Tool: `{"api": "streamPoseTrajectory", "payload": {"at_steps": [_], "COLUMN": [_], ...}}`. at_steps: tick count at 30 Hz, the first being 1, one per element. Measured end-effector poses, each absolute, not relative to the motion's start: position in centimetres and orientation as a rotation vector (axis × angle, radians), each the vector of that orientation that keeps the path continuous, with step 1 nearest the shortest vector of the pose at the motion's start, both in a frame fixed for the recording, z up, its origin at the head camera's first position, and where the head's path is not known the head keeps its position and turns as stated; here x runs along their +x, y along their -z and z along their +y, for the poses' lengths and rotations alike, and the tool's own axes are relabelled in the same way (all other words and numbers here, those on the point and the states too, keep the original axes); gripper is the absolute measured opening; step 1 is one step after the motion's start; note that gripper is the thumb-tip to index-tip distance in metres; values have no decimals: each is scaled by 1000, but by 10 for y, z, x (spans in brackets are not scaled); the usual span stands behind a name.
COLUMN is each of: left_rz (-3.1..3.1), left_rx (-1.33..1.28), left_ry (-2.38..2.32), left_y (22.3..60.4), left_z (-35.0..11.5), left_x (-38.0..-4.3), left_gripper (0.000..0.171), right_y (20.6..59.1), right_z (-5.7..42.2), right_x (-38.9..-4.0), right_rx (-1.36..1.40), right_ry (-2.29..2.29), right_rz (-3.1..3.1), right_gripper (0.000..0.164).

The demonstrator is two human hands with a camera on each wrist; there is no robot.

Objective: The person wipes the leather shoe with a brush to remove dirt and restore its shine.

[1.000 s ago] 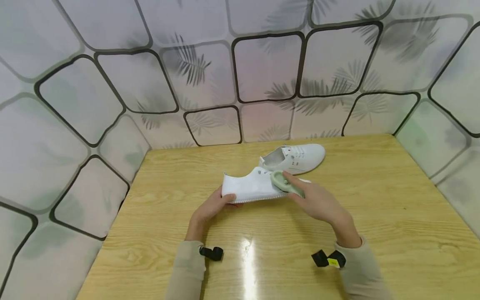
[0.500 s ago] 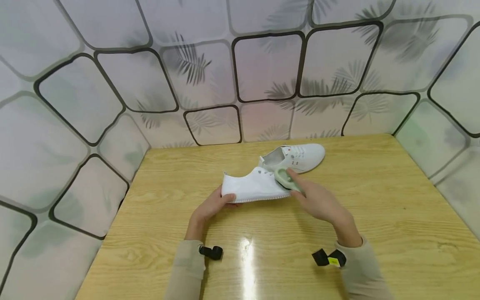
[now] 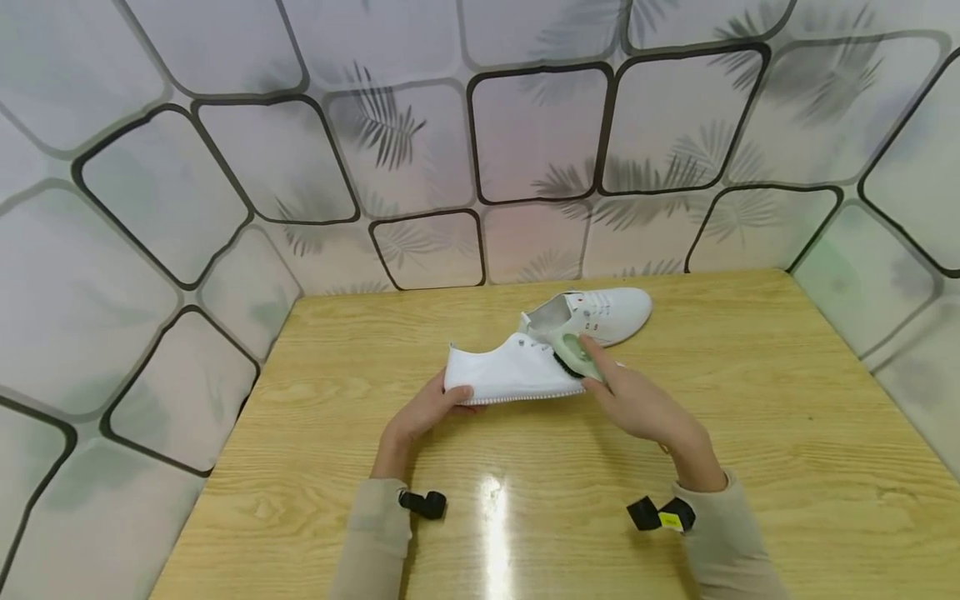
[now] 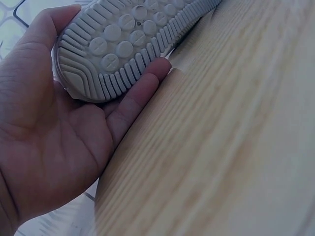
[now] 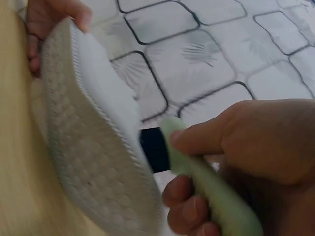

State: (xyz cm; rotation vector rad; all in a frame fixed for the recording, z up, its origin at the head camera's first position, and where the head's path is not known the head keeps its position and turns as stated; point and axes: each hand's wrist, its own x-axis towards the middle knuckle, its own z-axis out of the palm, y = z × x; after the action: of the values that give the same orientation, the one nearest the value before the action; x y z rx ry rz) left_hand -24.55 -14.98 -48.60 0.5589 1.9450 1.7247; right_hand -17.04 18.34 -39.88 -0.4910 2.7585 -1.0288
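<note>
A white shoe (image 3: 502, 372) is tipped on its side in the head view, its studded sole (image 5: 93, 147) facing the person. My left hand (image 3: 431, 410) grips it by the heel, thumb on the near side; in the left wrist view fingers (image 4: 133, 101) lie under the sole's edge. My right hand (image 3: 641, 402) holds a pale green brush (image 3: 576, 357) by its handle. The brush's dark bristles (image 5: 155, 150) are against the shoe's upper near the toe in the right wrist view. The shoe's toe is partly hidden behind the brush and right hand.
A second white shoe (image 3: 618, 312) with laces lies just behind the held one, toe to the right. Both are at the wooden table (image 3: 345, 350). A patterned cloth wall (image 3: 420, 150) encloses the table's back and sides.
The brush in my right hand has shifted slightly right, toward the toe, and tilted so its dark bristles show. My left hand and the gripped shoe stay nearly in place.
</note>
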Motion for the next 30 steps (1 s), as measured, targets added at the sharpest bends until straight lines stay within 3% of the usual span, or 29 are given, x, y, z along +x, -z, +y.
{"api": "streamPoseTrajectory", "payload": {"at_steps": [6, 12, 18, 25, 30], "left_rz": [1946, 1956, 1963, 2005, 1962], "left_rx": [542, 538, 542, 543, 543], "left_ry": [-1730, -1714, -1710, -1692, -1711], "left_y": [485, 484, 483, 483, 485], "left_z": [-151, -151, -154, -156, -153], "left_x": [-245, -245, -245, -243, -243], "left_gripper": [47, 48, 49, 47, 48], "right_y": [394, 394, 393, 402, 399], "right_z": [186, 163, 164, 140, 157], "right_x": [-166, -164, -161, -161, -159], "right_rx": [-358, -482, -264, -433, -255], "right_ry": [927, 931, 687, 746, 666], "right_rz": [2830, 2798, 2966, 2942, 2950], "right_gripper": [64, 65, 64, 64, 62]}}
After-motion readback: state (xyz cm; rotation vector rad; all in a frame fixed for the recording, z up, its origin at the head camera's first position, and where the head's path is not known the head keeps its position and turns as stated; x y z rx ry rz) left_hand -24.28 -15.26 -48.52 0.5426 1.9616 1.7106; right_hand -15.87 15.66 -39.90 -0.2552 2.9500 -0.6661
